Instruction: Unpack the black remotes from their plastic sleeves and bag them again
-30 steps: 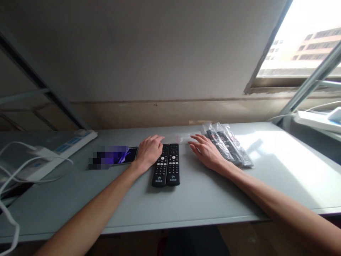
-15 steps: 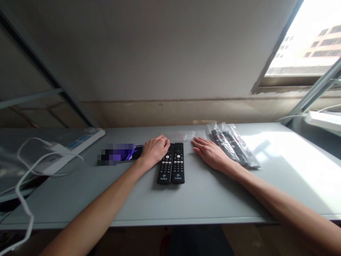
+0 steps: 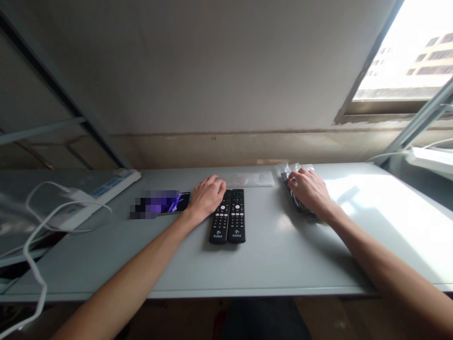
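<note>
Two black remote controls lie side by side, a left remote control (image 3: pixel 220 224) and a right remote control (image 3: pixel 237 217), buttons up. My left hand (image 3: pixel 208 194) rests with curled fingers over the upper left edge of the left one and hides part of it. To the right, my right hand (image 3: pixel 310 188) is bent over black remote controls in clear plastic bags (image 3: pixel 292 191), its fingers curled on them. The hand covers most of these bags, and the fingertips are partly hidden.
An empty clear plastic bag (image 3: pixel 256 179) lies flat near the wall. Left of my left hand is a phone (image 3: pixel 182 202), partly blurred out. A white power strip (image 3: pixel 118 182) with a looping white cable (image 3: pixel 25 250) occupies the table's left side. Sunlight crosses the grey table (image 3: pixel 262 269) at right.
My right hand has moved right, from lying flat on the table to over the bagged remote controls, its fingers now curled. The left hand and the two loose remote controls have stayed put.
</note>
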`<action>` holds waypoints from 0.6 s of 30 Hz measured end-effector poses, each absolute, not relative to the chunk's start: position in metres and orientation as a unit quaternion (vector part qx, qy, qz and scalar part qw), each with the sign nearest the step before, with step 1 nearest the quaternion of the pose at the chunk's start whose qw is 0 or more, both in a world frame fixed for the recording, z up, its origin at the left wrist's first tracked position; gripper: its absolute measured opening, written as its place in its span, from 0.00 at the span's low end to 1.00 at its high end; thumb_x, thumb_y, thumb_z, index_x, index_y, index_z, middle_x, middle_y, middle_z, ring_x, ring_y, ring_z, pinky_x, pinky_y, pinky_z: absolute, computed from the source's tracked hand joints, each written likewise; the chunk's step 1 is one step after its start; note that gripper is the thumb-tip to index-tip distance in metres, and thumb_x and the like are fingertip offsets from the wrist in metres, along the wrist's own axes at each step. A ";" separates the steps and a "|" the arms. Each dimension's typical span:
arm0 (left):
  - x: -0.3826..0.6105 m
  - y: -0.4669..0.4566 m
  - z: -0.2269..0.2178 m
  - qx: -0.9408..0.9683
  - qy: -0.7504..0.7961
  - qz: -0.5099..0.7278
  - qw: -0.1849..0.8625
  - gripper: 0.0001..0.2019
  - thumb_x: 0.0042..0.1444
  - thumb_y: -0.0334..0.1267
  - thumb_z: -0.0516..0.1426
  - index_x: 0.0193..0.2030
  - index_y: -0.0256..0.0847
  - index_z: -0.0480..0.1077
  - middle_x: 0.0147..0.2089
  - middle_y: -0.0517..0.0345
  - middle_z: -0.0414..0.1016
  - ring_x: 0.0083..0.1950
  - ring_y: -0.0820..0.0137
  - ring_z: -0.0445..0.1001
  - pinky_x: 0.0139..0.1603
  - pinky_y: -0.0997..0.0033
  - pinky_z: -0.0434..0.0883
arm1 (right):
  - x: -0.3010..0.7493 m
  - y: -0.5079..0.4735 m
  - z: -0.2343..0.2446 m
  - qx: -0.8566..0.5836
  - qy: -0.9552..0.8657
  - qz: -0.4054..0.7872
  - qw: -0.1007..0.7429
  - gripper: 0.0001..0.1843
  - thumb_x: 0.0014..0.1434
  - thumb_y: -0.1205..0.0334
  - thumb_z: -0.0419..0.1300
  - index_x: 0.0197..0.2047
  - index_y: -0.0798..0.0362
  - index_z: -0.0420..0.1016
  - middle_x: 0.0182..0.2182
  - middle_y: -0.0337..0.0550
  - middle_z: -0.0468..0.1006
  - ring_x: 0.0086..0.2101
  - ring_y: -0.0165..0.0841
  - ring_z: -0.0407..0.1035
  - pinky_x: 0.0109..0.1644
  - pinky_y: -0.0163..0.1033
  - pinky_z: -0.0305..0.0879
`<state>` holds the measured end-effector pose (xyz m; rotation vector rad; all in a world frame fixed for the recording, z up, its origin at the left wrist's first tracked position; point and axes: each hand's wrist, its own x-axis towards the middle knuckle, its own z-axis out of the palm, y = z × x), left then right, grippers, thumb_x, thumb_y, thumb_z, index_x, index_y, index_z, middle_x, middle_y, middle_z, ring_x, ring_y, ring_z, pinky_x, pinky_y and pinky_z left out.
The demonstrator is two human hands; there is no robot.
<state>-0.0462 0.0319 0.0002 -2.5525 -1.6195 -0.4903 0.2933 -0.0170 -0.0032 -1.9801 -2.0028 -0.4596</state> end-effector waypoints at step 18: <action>-0.034 0.015 0.016 -0.832 -0.389 -0.380 -0.110 0.20 0.74 0.48 0.51 0.49 0.39 0.81 0.46 0.48 0.82 0.53 0.58 0.73 0.61 0.57 0.69 | 0.240 -0.044 0.018 -0.615 -0.676 -0.166 0.370 0.14 0.67 0.55 0.60 0.53 0.51 0.71 0.53 0.55 0.73 0.33 0.37 0.72 0.29 0.43 0.67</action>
